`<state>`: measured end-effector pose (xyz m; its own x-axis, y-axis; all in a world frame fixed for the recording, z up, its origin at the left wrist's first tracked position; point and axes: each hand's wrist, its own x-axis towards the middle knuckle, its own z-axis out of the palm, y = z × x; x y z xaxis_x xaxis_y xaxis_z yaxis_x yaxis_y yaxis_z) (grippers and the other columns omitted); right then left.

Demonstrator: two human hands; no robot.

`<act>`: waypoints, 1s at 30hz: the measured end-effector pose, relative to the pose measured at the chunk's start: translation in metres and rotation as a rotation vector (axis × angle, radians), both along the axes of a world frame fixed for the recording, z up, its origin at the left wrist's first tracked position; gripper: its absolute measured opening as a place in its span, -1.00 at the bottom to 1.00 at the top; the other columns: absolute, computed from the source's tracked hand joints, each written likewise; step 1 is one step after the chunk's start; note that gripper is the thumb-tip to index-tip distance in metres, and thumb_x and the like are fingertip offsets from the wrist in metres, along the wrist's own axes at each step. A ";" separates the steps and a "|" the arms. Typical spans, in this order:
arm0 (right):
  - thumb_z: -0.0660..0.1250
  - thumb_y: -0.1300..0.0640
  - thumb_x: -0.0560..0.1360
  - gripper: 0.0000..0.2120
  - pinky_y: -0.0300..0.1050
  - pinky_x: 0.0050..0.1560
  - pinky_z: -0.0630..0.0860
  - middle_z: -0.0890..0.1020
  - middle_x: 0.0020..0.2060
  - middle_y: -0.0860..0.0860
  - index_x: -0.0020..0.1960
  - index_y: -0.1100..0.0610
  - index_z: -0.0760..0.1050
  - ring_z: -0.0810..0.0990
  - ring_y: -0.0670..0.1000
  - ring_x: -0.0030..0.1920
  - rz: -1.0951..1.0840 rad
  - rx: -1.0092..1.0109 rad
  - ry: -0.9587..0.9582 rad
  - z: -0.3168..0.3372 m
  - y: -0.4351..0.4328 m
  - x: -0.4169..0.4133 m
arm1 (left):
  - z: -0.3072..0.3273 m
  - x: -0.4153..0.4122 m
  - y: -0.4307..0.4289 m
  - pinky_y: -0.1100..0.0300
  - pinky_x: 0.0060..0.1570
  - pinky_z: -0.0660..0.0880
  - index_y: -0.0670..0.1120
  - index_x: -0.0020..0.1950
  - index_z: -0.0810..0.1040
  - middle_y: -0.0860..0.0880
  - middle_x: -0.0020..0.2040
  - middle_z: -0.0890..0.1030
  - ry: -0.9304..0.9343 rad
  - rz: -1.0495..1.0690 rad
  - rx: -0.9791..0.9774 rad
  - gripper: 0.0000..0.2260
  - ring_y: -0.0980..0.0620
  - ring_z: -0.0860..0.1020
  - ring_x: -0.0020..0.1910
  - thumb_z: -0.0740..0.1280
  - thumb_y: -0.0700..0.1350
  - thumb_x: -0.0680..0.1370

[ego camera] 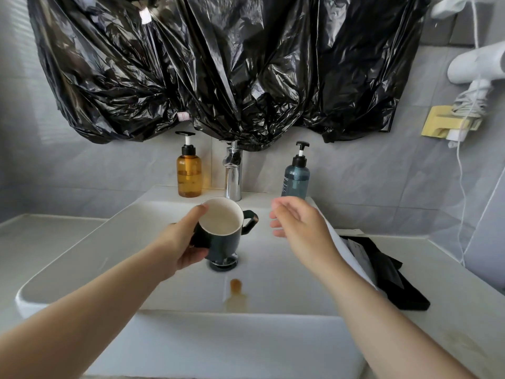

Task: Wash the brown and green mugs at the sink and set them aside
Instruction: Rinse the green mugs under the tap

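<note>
Sink (246, 324) near rim, brown drip (235, 294). Our left hand (180, 247) curls round green mug (221, 236) over drain (222, 265); right hand (297, 222) beside, fingers loosely spread, empty. Tap (233, 170) looks dry, brown mug unseen, so we're barely started.

Green mug (222, 228): dark green outside, pale cream inside, rim facing up, tilted slightly toward me. Handle pointed right. My left hand (181, 242) gripped it, thumb at rim, fingers round body. Mug was over sink (276, 269) basin, above drain.
</note>
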<state>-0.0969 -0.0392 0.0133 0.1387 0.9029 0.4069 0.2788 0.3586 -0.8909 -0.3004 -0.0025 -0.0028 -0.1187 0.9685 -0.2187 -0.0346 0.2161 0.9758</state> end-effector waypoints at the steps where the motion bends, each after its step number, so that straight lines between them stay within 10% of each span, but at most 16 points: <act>1: 0.27 0.05 0.59 -0.86 0.08 0.05 0.60 0.62 -0.24 -0.08 -0.13 -0.09 0.52 0.63 0.05 -0.12 -0.017 0.023 -0.045 0.005 0.009 0.001 | 0.002 0.000 0.009 0.32 -0.58 0.47 -0.09 -0.08 0.44 -0.12 -0.19 0.48 0.001 0.010 0.001 -0.58 0.01 0.46 -0.45 0.32 0.29 0.50; 4: 0.28 0.01 0.55 -0.87 0.12 0.09 0.58 0.63 -0.24 -0.13 -0.16 -0.12 0.55 0.62 -0.01 -0.08 -0.049 0.067 -0.132 0.016 0.039 -0.001 | 0.010 0.001 0.039 0.34 -0.62 0.41 -0.10 0.02 0.42 -0.11 -0.18 0.45 0.028 0.027 0.009 -0.55 -0.01 0.45 -0.41 0.31 0.29 0.50; 12: 0.26 0.02 0.59 -0.80 -0.59 -0.17 0.31 0.65 -0.03 -0.12 0.07 0.06 0.62 0.53 -0.18 -0.01 -0.124 0.187 -0.330 0.049 0.114 -0.026 | 0.012 -0.001 0.091 0.31 -0.60 0.46 -0.09 0.07 0.44 -0.08 -0.16 0.43 -0.051 -0.005 0.021 -0.55 0.01 0.46 -0.39 0.30 0.30 0.51; 21: 0.26 0.08 0.59 -0.77 -0.22 0.10 0.46 0.70 -0.02 -0.07 0.04 0.14 0.68 0.59 -0.11 0.05 -0.035 0.275 -0.388 0.075 0.153 -0.054 | 0.002 -0.013 0.104 0.25 -0.48 0.49 -0.07 -0.03 0.48 -0.08 -0.15 0.47 -0.039 -0.021 0.050 -0.57 0.00 0.49 -0.39 0.32 0.31 0.48; 28: 0.25 0.13 0.60 -0.72 -0.47 -0.01 0.48 0.61 0.22 0.02 0.27 0.15 0.57 0.59 -0.10 0.07 0.043 0.237 -0.296 0.090 0.168 -0.053 | 0.000 -0.011 0.106 0.22 -0.41 0.55 -0.11 0.19 0.49 -0.11 -0.06 0.53 -0.039 0.009 0.056 -0.46 -0.02 0.56 -0.37 0.34 0.31 0.47; 30: 0.25 0.12 0.60 -0.72 -0.30 0.21 0.45 0.61 0.20 -0.09 0.27 0.09 0.57 0.53 -0.19 0.14 0.049 0.225 -0.340 0.091 0.170 -0.048 | -0.001 -0.010 0.104 0.22 -0.41 0.55 -0.11 0.19 0.49 -0.11 -0.06 0.54 -0.021 0.010 0.052 -0.45 -0.02 0.57 -0.38 0.33 0.32 0.47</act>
